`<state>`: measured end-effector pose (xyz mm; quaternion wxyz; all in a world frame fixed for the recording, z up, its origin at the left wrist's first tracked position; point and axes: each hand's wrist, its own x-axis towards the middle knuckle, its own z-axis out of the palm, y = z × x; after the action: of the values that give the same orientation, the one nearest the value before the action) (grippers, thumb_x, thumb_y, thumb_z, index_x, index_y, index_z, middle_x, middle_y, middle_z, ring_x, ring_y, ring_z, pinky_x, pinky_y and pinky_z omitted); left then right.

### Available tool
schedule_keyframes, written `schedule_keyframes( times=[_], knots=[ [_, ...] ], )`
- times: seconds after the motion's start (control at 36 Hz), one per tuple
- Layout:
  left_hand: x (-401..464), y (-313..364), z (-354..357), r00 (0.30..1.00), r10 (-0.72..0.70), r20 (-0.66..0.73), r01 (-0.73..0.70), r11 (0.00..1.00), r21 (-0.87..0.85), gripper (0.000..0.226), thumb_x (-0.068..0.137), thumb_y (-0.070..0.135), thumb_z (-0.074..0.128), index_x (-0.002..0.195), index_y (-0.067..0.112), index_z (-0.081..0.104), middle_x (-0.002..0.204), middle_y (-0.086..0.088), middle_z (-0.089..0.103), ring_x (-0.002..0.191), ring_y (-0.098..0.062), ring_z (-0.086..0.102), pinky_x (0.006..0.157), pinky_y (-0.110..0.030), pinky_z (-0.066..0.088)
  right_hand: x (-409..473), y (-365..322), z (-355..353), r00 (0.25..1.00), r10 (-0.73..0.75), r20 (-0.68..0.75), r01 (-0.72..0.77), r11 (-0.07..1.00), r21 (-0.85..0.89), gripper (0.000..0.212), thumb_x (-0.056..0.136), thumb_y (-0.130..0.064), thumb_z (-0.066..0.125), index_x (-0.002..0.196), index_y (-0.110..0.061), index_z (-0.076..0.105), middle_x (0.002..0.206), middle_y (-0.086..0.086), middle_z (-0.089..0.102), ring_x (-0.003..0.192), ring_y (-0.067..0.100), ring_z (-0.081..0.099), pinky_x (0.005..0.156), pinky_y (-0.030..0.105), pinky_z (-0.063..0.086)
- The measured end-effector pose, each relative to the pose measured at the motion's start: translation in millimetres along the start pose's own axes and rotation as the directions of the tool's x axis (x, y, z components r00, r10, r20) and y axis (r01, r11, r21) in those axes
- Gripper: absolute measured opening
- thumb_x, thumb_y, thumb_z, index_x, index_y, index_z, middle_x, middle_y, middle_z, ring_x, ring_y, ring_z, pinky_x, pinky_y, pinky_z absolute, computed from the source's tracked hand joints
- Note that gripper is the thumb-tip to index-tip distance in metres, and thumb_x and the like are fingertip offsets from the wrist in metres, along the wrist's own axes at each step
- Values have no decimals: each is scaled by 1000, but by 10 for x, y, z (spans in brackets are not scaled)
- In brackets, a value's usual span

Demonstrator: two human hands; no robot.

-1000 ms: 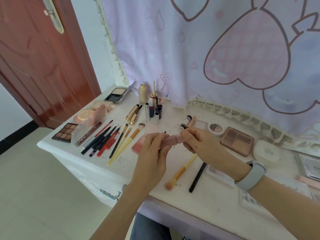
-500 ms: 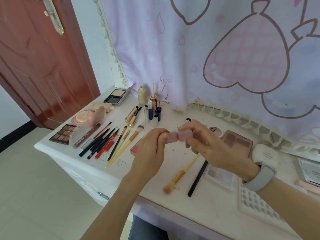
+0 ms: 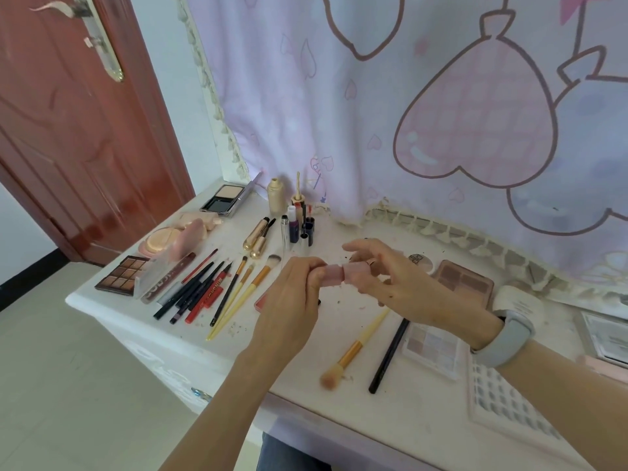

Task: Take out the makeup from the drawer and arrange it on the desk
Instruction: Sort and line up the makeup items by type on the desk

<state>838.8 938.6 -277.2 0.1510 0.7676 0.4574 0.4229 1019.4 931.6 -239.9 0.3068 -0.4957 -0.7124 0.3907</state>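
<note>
hands: our left hand (image 3: pixel 289 297) and right hand (image 3: pixel 401 283) each pinch one end of the pink tube (image 3: pixel 343 274) | place: above desk (image 3: pixel 390 419), mid-front | handling: light, stiff, probably slick; we'd grip its sides

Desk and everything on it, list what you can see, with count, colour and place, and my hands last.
desk: one, white, under the curtain
curtain: one, lilac with pink hearts, behind the desk
door: one, red-brown, far left
brown palette: one, left desk corner
pencils: several, black and red, fanned left of centre
yellow brushes: three, beside the pencils
gold tubes: two, behind the pencils
small bottles: a cluster, upright at the back
loose brush: one, yellow, front centre
black pencil: one, right of that brush
pink tube: one, held above the desk
left hand: grips the tube's left end
right hand: grips its right end; grey wristband
</note>
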Motion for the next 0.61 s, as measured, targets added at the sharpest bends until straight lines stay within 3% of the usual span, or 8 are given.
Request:
schedule_keyframes(
  times=[0.06,0.11,0.17,0.22,0.33,0.42,0.5,0.61],
  knots=[
    [9,10,0,1000,6,8,-6,1000,-3,29,99,24,35,102,10,60,86,7,51,75,9,48,67,-2,32,34,-12,-38,998,58,30,-57,998,-22,23,95,-36,43,108,-22,55,83,-7,62,62,8,59,51,10,40],
    [24,14,10,1000,-5,20,5,1000,-7,35,98,29,31,101,11,60,82,10,49,71,7,49,66,-3,33,37,-9,-68,999,49,23,-47,995,-90,17,95,-34,46,99,-24,59,77,-8,63,59,6,55,53,13,41],
    [49,9,19,997,-54,61,56,998,-26,30,99,26,32,97,14,60,74,15,49,67,4,49,63,-5,34,4,9,-93,1000,-28,3,28,971,-239,8,93,-33,51,100,-33,54,88,-9,61,68,4,53,63,16,43],
    [82,6,17,982,-133,135,143,987,-66,28,100,25,31,91,20,57,68,16,53,63,1,51,59,-7,36,-28,24,-117,993,-115,-7,105,928,-358,15,92,-29,54,102,-39,48,94,-16,57,78,-1,51,71,9,38],
    [169,29,-72,922,-172,347,269,930,-252,29,100,32,32,86,25,58,53,14,55,50,-1,48,51,-11,38,-26,13,-194,970,-240,-21,198,843,-501,23,92,-19,56,109,-33,49,101,-24,49,89,-4,46,74,14,36],
    [241,62,-149,864,-101,493,301,889,-345,18,93,39,46,100,27,59,56,13,59,51,-3,53,53,-17,45,-22,33,-233,941,-337,-30,245,742,-624,32,93,-19,55,124,-25,52,115,-16,51,102,-1,46,78,25,45],
    [307,88,-156,834,-87,544,275,922,-274,22,83,43,62,100,30,57,62,8,65,55,-4,59,58,-19,51,-17,28,-246,898,-440,9,325,649,-688,28,91,-16,58,119,-15,59,117,-4,57,102,11,55,70,35,52],
    [382,95,-167,790,-99,605,258,949,-182,22,86,49,55,90,28,57,69,8,69,61,-5,64,63,-21,52,10,-6,-305,839,-537,88,413,524,-745,22,84,-7,66,106,-5,66,105,7,63,89,22,63,57,38,54]
  ],
)
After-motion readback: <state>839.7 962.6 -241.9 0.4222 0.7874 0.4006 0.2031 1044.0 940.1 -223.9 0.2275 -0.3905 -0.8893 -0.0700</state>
